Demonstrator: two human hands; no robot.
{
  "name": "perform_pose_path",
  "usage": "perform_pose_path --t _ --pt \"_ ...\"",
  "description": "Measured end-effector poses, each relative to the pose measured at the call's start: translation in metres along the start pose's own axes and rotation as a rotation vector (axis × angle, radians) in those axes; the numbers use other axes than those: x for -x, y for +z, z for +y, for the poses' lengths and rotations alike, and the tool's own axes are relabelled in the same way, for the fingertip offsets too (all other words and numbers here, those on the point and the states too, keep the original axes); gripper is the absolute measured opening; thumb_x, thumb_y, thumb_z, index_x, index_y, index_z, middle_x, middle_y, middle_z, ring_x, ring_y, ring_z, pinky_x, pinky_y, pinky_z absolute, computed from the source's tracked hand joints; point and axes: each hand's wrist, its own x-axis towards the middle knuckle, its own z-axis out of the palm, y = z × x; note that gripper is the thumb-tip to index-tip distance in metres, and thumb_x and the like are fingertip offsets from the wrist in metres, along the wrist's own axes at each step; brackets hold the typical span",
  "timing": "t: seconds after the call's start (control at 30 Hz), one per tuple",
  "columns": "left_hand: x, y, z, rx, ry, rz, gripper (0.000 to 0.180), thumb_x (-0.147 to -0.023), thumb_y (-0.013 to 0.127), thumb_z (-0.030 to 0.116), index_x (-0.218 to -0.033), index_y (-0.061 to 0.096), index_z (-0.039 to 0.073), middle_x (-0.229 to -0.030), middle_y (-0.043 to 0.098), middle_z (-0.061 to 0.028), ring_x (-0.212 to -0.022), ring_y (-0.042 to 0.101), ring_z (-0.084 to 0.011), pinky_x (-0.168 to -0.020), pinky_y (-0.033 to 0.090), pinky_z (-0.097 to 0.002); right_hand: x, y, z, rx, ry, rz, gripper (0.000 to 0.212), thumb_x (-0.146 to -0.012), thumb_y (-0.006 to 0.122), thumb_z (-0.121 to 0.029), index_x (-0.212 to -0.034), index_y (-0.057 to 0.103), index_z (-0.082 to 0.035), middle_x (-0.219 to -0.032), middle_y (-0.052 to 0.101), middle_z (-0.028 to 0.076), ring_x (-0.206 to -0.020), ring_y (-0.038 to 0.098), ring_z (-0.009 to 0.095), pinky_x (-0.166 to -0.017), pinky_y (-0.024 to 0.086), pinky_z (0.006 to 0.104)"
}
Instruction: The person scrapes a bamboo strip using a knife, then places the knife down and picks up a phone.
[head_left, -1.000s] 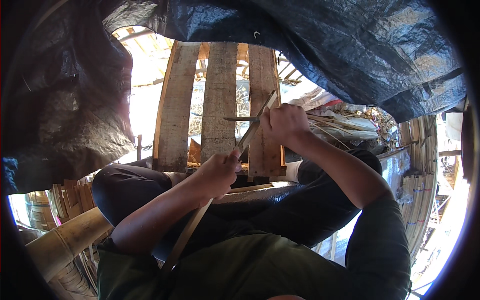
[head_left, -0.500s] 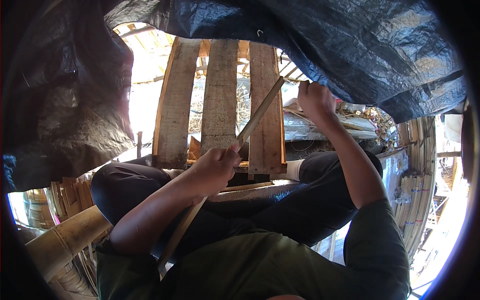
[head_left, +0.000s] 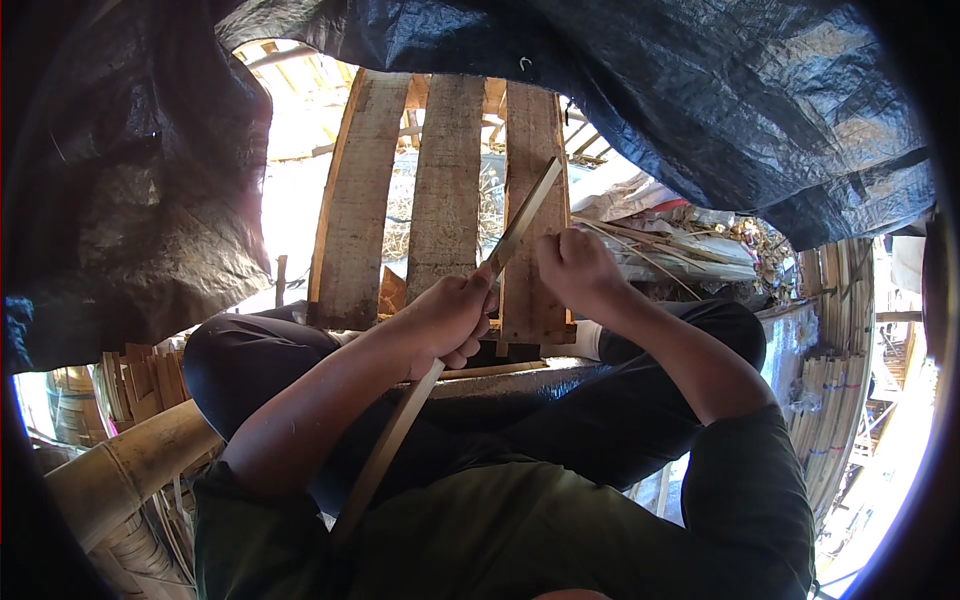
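Observation:
A long pale strip (head_left: 392, 438), which looks like split bamboo, slants from my lap up toward the wooden slats. Around its middle my left hand (head_left: 448, 318) is closed, with the strip's upper end sticking out past the thumb. Just right of that upper part, my right hand (head_left: 578, 266) is closed in a fist with its back to me. What its fingers hold, if anything, is hidden. A dark patch lies across the strip above my left thumb; whether it is a blade or a shadow I cannot tell.
Three wooden planks (head_left: 446, 180) slope away in front of me. A dark tarpaulin (head_left: 760, 90) hangs overhead and down the left side. At the lower left rests a thick bamboo pole (head_left: 135, 470). Bundled strips (head_left: 830, 410) stand at the right, beyond my bent knees.
My right hand has come down and left, closer to my left hand. The strip has turned slightly, showing a paler face, and my left hand's lower fingers have shifted on it.

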Motion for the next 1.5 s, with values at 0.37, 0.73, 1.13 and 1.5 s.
perform_pose_path --t 0.37,0.73,1.13,1.5 --pt "-0.004 0.002 0.006 -0.035 0.002 0.032 0.042 -0.101 0.031 0.052 -0.081 0.039 0.016 -0.062 0.029 0.0067 -0.048 0.026 -0.0064 -0.042 0.021 -0.0231 -0.019 0.0 0.003 -0.299 0.43 -0.323 0.035 -0.088 0.049 -0.028 -0.072 0.064 -0.001 -0.071 0.063 0.024 -0.069 0.066 0.04 -0.066 0.055 0.048" --pt "-0.011 0.005 0.008 -0.137 0.036 0.115 0.044 -0.099 0.033 0.055 -0.081 0.043 0.016 -0.063 0.037 0.0056 -0.051 0.037 -0.0073 -0.044 0.032 -0.0227 -0.031 -0.01 0.006 -0.291 0.562 -0.288 0.045 -0.09 0.043 -0.032 -0.07 0.067 0.0 -0.072 0.065 0.025 -0.07 0.067 0.04 -0.069 0.056 0.0484" --pt "-0.008 0.012 0.006 -0.171 0.047 0.134 0.044 -0.1 0.031 0.052 -0.079 0.041 0.015 -0.06 0.033 0.006 -0.046 0.032 -0.0065 -0.04 0.026 -0.0222 -0.042 -0.018 0.009 -0.26 0.594 -0.513 0.048 -0.092 0.037 -0.034 -0.077 0.068 -0.001 -0.081 0.067 0.025 -0.077 0.068 0.038 -0.076 0.055 0.0486" --pt "-0.003 0.017 0.006 -0.126 0.064 0.142 0.045 -0.1 0.032 0.053 -0.078 0.041 0.014 -0.06 0.032 0.0055 -0.044 0.028 -0.0063 -0.039 0.022 -0.0232 -0.037 -0.005 0.027 -0.21 0.565 -0.402 0.049 -0.091 0.04 -0.038 -0.073 0.068 -0.002 -0.072 0.067 0.021 -0.075 0.069 0.037 -0.07 0.056 0.0494"
